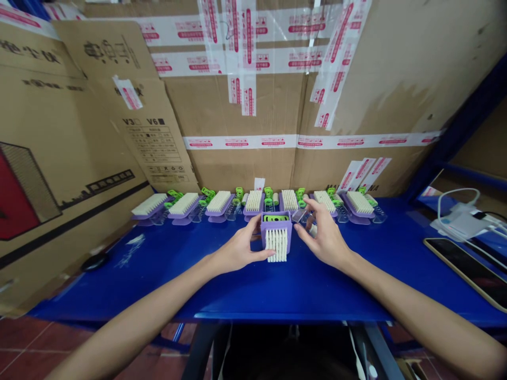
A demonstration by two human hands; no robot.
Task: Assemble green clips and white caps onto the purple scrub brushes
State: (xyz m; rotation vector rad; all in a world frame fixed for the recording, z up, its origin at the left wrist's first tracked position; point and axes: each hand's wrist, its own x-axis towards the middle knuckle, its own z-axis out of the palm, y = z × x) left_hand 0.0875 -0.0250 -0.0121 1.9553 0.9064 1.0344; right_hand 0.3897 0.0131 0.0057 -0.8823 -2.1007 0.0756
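Note:
My left hand (249, 244) grips a small purple box (288, 244) from its left side, thumb across the front. A block of white ribbed rods (276, 246) shows on the box's front, and a green piece with dark cut-outs (276, 217) sits in its open top. Just right of the box, my right hand (322, 232) pinches a small clear plastic piece (299, 215) between thumb and fingers, close to the box's upper right corner. Behind both hands runs a row of similar purple pieces with white rods (184, 205), each beside green parts (207, 195) and a clear plastic case (232, 211).
The blue table (166, 279) ends at a front edge near me. Cardboard (245, 116) with printed tape walls the back and left. At right lie a phone (467, 269) and a white device with cables (461, 224). A black round object (94, 262) lies at left.

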